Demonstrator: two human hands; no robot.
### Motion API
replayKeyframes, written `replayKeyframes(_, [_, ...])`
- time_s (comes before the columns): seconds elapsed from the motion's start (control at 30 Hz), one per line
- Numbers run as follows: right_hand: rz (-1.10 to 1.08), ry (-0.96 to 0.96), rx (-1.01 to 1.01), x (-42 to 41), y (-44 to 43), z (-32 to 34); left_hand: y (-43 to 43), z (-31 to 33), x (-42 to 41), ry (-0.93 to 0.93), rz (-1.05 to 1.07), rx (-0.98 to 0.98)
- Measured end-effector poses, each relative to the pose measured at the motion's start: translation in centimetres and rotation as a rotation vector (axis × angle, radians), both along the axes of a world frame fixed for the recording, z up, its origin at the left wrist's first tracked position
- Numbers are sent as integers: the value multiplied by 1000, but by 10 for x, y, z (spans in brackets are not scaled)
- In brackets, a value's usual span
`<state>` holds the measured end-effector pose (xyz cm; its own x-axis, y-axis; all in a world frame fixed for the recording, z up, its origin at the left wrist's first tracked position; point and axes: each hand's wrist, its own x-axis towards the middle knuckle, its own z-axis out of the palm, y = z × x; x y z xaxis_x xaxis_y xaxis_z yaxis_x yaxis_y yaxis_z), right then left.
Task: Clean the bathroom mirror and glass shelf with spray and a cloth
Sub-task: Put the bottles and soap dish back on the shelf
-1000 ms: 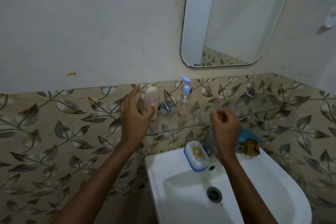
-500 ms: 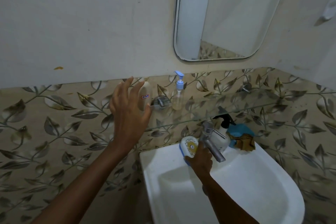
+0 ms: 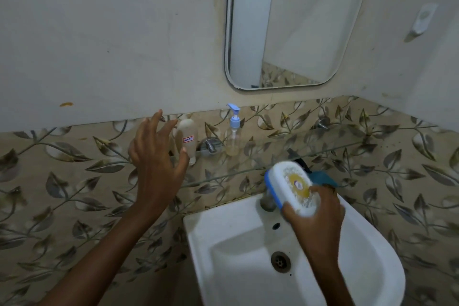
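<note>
Glass shelf (image 3: 263,156) on leaf-tiled wall (image 3: 74,169), below mirror (image 3: 285,32), above sink (image 3: 218,228).

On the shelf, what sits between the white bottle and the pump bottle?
Head view: only a round metal bracket stands between the white bottle and the pump bottle.

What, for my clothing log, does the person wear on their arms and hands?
Nothing that shows. The left hand and right hand are bare, with no gloves or rings to be seen. The left forearm and right forearm are bare too, with no sleeve, watch or bracelet in view down to the bottom edge of the picture.
</note>
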<state>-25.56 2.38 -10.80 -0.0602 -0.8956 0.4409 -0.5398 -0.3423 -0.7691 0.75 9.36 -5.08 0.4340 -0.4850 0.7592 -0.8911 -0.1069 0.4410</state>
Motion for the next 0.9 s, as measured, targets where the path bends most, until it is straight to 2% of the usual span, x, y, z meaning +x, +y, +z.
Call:
replayKeyframes(0.2, [45, 51, -61, 29, -54, 51, -9, 0, -7, -46, -16, 64])
replayKeyframes(0.33, [97, 144, -41, 55, -89, 54, -10, -3, -11, -51, -5, 85])
replayKeyframes(0.53, [109, 251, -38, 61, -96, 43, -14, -1, -29, -112, 12, 66])
replayKeyframes(0.57, [112, 208, -29, 55, -96, 41, -12, 0, -34, -114, -14, 28])
replayKeyframes(0.63, [52, -3, -39, 35, -96, 33, -9, -2, -48, -169, -89, -55])
replayKeyframes(0.73, [-180, -355, -12, -5, -104, 8, -7, -12, -70, -269, -241, -104])
replayKeyframes(0.8, [-228, -400, 186, -21, -122, -16, -14, -21, -79, -297, -297, -55])
replayKeyframes(0.9, [-96, -329, 455, -22, -146, -46, -28, -30, -86, -272, -289, 47])
